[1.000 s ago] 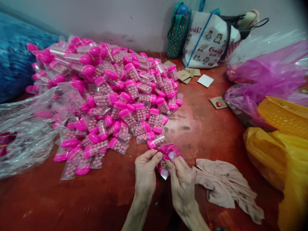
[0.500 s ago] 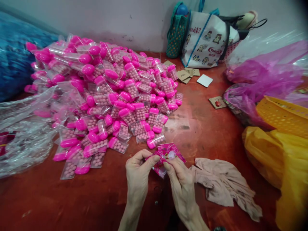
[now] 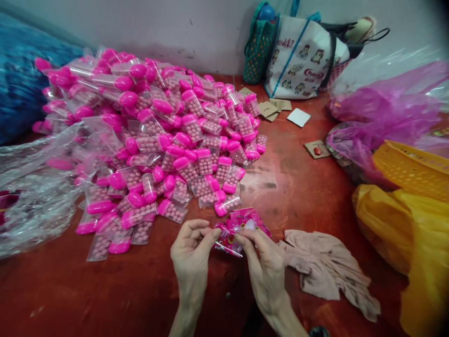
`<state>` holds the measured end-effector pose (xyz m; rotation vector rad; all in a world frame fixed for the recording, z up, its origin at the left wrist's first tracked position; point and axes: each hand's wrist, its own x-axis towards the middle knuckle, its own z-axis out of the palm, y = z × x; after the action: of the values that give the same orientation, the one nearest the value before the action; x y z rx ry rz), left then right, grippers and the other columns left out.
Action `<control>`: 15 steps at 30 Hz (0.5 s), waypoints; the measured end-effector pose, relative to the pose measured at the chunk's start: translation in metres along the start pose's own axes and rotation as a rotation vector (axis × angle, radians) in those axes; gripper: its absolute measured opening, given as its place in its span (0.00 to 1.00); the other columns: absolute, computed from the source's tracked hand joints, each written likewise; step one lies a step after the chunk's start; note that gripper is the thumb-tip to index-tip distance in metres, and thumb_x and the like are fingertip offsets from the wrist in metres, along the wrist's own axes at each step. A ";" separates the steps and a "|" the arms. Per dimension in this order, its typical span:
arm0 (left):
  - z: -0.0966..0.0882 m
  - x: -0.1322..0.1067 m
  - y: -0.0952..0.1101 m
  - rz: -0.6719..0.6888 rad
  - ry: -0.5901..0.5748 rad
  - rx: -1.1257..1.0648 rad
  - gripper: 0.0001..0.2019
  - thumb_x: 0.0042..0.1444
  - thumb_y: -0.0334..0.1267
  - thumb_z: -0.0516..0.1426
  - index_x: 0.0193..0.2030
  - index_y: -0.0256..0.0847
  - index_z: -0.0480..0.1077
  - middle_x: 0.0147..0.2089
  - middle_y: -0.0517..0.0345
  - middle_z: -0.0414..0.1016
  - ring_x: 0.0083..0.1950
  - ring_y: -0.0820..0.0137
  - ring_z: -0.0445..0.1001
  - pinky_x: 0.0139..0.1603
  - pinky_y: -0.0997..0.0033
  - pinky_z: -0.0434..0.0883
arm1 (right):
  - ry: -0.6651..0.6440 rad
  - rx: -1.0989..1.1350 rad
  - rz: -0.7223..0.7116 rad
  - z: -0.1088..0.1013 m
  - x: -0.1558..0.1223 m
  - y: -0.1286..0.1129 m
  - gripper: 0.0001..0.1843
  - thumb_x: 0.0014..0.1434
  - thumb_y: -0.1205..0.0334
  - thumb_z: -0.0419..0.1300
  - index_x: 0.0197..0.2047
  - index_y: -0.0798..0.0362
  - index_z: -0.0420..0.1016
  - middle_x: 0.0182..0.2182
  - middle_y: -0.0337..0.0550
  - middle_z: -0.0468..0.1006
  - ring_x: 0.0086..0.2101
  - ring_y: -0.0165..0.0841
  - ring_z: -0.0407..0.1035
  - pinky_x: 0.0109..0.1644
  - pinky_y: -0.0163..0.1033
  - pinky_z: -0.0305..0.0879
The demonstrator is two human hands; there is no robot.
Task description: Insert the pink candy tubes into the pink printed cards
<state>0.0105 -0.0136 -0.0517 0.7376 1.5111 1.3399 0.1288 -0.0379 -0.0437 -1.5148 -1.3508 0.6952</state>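
Note:
Both my hands hold a small stack of pink printed stickers (image 3: 242,223) low in the middle of the view, just above the red table (image 3: 298,187). My left hand (image 3: 191,255) pinches the left edge of the stickers between thumb and fingertips. My right hand (image 3: 264,267) pinches their right side, its fingers curled. A large heap of clear plastic packets with pink caps and pink beads (image 3: 157,140) lies just beyond my hands, spreading to the left.
A beige cloth (image 3: 326,271) lies right of my hands. Crumpled clear plastic (image 3: 35,196) sits at the left. Yellow bag (image 3: 414,234), yellow basket (image 3: 410,168) and pink plastic bags (image 3: 386,112) stand at the right; tote bags (image 3: 298,51) and small cards (image 3: 298,117) at the back.
My left hand has slid left and slightly down while still gripping the stickers. The stickers have tilted flatter and spread between the two hands.

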 end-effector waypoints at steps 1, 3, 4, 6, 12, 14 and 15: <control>-0.001 0.000 0.002 0.027 -0.004 0.018 0.08 0.41 0.31 0.64 0.28 0.40 0.70 0.22 0.66 0.70 0.24 0.78 0.67 0.26 0.82 0.65 | 0.002 -0.013 -0.037 0.001 0.000 0.000 0.05 0.56 0.72 0.58 0.33 0.55 0.74 0.26 0.40 0.75 0.27 0.29 0.68 0.32 0.33 0.63; -0.003 0.001 0.005 0.103 -0.036 0.054 0.06 0.41 0.30 0.64 0.27 0.39 0.71 0.24 0.64 0.71 0.26 0.77 0.68 0.27 0.81 0.66 | 0.002 -0.028 -0.092 0.002 0.000 0.001 0.06 0.56 0.73 0.58 0.34 0.55 0.74 0.26 0.41 0.75 0.27 0.31 0.68 0.32 0.34 0.63; -0.004 0.001 0.006 0.129 -0.072 0.065 0.05 0.41 0.29 0.64 0.25 0.39 0.71 0.26 0.63 0.71 0.27 0.76 0.69 0.27 0.81 0.66 | 0.004 -0.032 -0.116 0.002 0.000 0.002 0.06 0.56 0.74 0.58 0.35 0.55 0.74 0.26 0.41 0.75 0.28 0.31 0.68 0.32 0.35 0.63; -0.006 0.003 0.008 0.111 -0.169 0.037 0.04 0.41 0.29 0.63 0.24 0.38 0.72 0.28 0.61 0.72 0.29 0.74 0.70 0.29 0.79 0.67 | 0.014 -0.040 -0.158 0.002 0.001 0.002 0.07 0.56 0.74 0.57 0.37 0.55 0.74 0.26 0.42 0.76 0.28 0.32 0.68 0.32 0.36 0.64; -0.009 0.009 0.005 -0.128 -0.253 -0.098 0.07 0.40 0.30 0.64 0.30 0.37 0.73 0.26 0.59 0.74 0.27 0.74 0.71 0.28 0.78 0.68 | -0.013 -0.094 -0.184 -0.001 0.002 0.004 0.08 0.56 0.73 0.57 0.38 0.55 0.76 0.26 0.44 0.76 0.28 0.33 0.68 0.32 0.38 0.65; -0.009 0.011 0.003 -0.130 -0.234 -0.104 0.07 0.40 0.29 0.64 0.30 0.37 0.73 0.26 0.59 0.74 0.27 0.74 0.71 0.29 0.77 0.68 | -0.004 -0.087 -0.188 -0.001 0.002 0.005 0.09 0.56 0.73 0.57 0.38 0.54 0.76 0.27 0.44 0.76 0.28 0.33 0.69 0.32 0.38 0.65; -0.009 0.012 0.002 -0.115 -0.233 -0.105 0.07 0.41 0.29 0.64 0.29 0.38 0.73 0.27 0.59 0.74 0.28 0.74 0.71 0.30 0.77 0.68 | -0.001 -0.081 -0.190 -0.001 0.002 0.005 0.09 0.56 0.73 0.57 0.39 0.53 0.76 0.27 0.44 0.76 0.28 0.33 0.69 0.32 0.38 0.66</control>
<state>-0.0027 -0.0065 -0.0528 0.7028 1.2699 1.1936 0.1319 -0.0355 -0.0477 -1.4259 -1.5164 0.5269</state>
